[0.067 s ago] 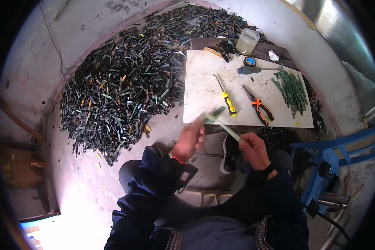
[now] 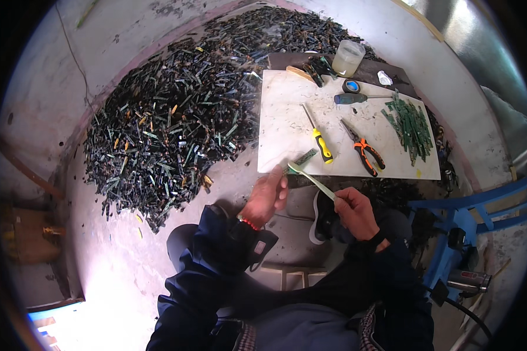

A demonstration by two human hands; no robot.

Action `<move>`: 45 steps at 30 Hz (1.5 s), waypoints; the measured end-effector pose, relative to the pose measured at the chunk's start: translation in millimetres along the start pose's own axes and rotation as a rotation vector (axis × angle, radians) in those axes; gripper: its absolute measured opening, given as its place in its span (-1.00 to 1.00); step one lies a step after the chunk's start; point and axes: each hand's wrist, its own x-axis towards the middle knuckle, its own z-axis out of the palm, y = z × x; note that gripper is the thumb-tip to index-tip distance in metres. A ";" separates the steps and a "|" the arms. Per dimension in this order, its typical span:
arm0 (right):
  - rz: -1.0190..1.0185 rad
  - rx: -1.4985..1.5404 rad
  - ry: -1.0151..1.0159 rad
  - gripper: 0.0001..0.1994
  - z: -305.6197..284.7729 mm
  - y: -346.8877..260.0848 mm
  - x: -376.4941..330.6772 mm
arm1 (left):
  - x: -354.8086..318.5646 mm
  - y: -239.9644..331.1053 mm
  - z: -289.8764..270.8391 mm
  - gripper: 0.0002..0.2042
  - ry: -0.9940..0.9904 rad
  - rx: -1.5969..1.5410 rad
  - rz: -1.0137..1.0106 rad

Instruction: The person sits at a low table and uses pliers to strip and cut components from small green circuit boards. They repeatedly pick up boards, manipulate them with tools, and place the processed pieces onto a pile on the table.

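The left hand point(image 2: 266, 198) pinched a flat green strip point(image 2: 306, 156); the right hand point(image 2: 357, 214) grasped a slender pale-green plastic brush point(image 2: 317, 182).

Green strip point(image 2: 306, 155), circuit-board-like: thin, narrow, darker marks on face, fine detail too small to read. Lower end in left grip point(image 2: 267, 196), rest sticks out up and to the right, slanted, upper end overlapping the table's point(image 2: 287, 131) near edge in view. Toothbrush-like brush point(image 2: 317, 183): pale green, slim, handle end in right grip point(image 2: 357, 214), slanting up-left; head over strip's face near left fingertips, seemingly touching, bristles unclear.
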 end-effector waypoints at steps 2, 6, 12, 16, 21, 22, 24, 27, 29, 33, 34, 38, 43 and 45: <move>0.010 0.022 0.064 -0.90 0.4 2.9 -0.2 | -1.0 -0.4 -0.6 -0.60 0.011 0.003 0.015; -0.028 0.005 0.128 -0.89 -4.1 -0.7 -2.3 | -1.1 0.2 2.8 -0.61 0.035 0.034 0.038; -0.061 0.025 -0.006 -0.90 4.7 9.2 -5.7 | 1.6 -1.4 -2.2 -0.61 0.023 0.052 0.017; 0.052 0.082 0.113 -0.90 -2.3 1.5 -1.2 | -1.7 2.1 -0.3 -0.61 -0.001 0.027 -0.017; 0.006 0.051 0.137 -0.90 -3.8 7.5 0.8 | -1.4 5.3 2.0 -0.61 0.006 -0.062 -0.081; 0.019 0.065 0.143 -0.91 -3.3 5.4 0.4 | -2.3 5.6 1.9 -0.61 0.002 -0.084 -0.083; 0.041 0.074 0.128 -0.91 -2.9 3.2 -0.5 | -2.3 5.3 -0.3 -0.61 -0.020 -0.098 -0.097; -0.053 -0.033 0.059 -0.92 0.2 7.0 0.9 | -1.1 4.8 -2.5 -0.62 -0.042 -0.084 -0.095; -0.126 -0.099 -0.009 -0.92 4.5 10.4 0.6 | -0.1 3.6 -2.9 -0.62 -0.050 -0.070 -0.087; -0.101 -0.096 -0.034 -0.92 9.7 3.7 -0.9 | 2.8 1.3 -3.6 -0.62 -0.059 -0.070 -0.075; -0.124 -0.123 -0.010 -0.92 5.3 5.5 1.1 | 2.8 1.6 -3.9 -0.62 -0.058 -0.070 -0.071; -0.125 -0.090 0.076 -0.93 0.1 6.9 3.1 | 0.5 1.5 -3.7 -0.63 -0.072 -0.078 -0.058; -0.216 -0.175 -0.005 -0.92 12.8 8.9 -1.7 | 0.7 3.3 -0.4 -0.64 -0.082 -0.096 -0.074; -0.166 -0.183 0.093 -0.92 7.8 8.7 5.4 | 1.9 2.2 -1.7 -0.64 -0.093 -0.106 -0.070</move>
